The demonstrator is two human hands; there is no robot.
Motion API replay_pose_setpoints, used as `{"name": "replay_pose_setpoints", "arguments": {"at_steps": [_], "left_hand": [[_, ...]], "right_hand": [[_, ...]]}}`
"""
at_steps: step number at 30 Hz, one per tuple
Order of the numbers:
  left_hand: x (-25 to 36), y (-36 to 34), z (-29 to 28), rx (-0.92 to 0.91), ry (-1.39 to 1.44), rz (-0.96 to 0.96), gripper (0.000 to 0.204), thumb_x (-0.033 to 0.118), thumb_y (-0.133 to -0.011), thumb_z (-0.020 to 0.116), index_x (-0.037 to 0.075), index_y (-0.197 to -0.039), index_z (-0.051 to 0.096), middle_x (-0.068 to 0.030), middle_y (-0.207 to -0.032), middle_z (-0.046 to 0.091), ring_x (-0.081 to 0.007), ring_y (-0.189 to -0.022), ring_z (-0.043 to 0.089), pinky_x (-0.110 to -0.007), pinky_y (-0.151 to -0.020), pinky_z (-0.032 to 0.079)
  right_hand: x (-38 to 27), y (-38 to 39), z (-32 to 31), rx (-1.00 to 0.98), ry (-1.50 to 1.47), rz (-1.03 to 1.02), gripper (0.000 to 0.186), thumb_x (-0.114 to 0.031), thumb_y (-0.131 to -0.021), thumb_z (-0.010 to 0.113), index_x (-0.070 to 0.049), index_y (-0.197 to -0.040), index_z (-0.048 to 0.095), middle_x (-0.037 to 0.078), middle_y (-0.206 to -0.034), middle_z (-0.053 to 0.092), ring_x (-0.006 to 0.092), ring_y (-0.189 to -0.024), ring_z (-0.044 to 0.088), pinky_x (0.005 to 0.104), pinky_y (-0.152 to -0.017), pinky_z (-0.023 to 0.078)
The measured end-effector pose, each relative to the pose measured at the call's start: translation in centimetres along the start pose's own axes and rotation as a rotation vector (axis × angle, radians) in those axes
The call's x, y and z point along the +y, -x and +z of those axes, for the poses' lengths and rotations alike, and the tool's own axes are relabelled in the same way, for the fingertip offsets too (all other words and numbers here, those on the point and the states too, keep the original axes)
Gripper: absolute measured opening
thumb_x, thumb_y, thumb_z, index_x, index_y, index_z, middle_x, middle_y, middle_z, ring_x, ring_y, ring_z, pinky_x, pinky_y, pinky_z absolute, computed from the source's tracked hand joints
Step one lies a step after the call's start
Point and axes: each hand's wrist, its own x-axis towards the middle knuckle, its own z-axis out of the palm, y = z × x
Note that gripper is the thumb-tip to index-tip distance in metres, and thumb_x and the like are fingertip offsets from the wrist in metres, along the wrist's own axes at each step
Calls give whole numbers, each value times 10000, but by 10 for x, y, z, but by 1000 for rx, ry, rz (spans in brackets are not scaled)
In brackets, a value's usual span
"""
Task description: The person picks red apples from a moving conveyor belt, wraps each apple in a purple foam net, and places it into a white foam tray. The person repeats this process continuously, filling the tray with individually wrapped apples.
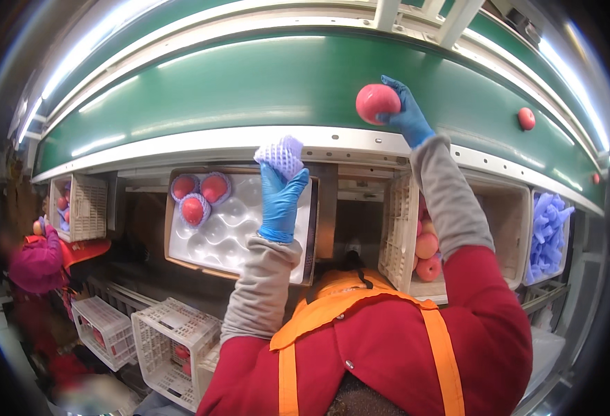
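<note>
My left hand (279,204), in a blue glove, grips a pale purple foam net (279,154) at the near edge of the green belt. Over the belt my right hand (409,114), also gloved, has its fingers round a large pink-red apple (374,102). Below my left hand lies a cardboard box with a white moulded tray (197,246); three netted apples (193,211) sit in its far left part. To the right, a crate (492,243) holds loose apples (428,269), partly hidden behind my right arm. Beside it, a bin holds purple foam nets (546,236).
The green conveyor belt (236,83) runs across the top, with loose apples (526,118) at its right. A co-worker (35,267) in magenta is at the left beside a crate (86,208). White plastic crates (145,326) with apples stand at the lower left. Metal supports (450,24) rise beyond the belt.
</note>
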Motion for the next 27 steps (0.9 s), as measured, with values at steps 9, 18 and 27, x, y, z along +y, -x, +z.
{"name": "replay_pose_setpoints", "arguments": {"at_steps": [9, 18, 27], "left_hand": [[36, -8, 36, -523, -972, 732, 1158, 217, -468, 906, 21, -1408, 260, -222, -1365, 313, -392, -1244, 379, -405, -1077, 302], [26, 41, -42, -518, 118, -166, 806, 218, -664, 798, 31, -1346, 410, -118, -1254, 531, -244, -1144, 534, -395, -1025, 403], [6, 94, -114, -265, 773, -347, 742, 459, -762, 576, 108, -1387, 381, -148, -1403, 405, -384, -1291, 387, -631, -1019, 326]], "right_hand": [[-90, 96, 101, -467, 323, -285, 861, -48, -606, 840, -97, -1336, 385, 96, -1315, 459, 253, -1234, 453, 358, -1038, 386], [-62, 103, 114, -178, -352, 372, 464, -340, -946, 522, -75, -1321, 458, 98, -1213, 572, 226, -1090, 589, 358, -901, 494], [-16, 156, 209, -477, -999, 796, 456, -337, -933, 535, -15, -1255, 509, 116, -1166, 617, 243, -1057, 606, 436, -909, 504]]}}
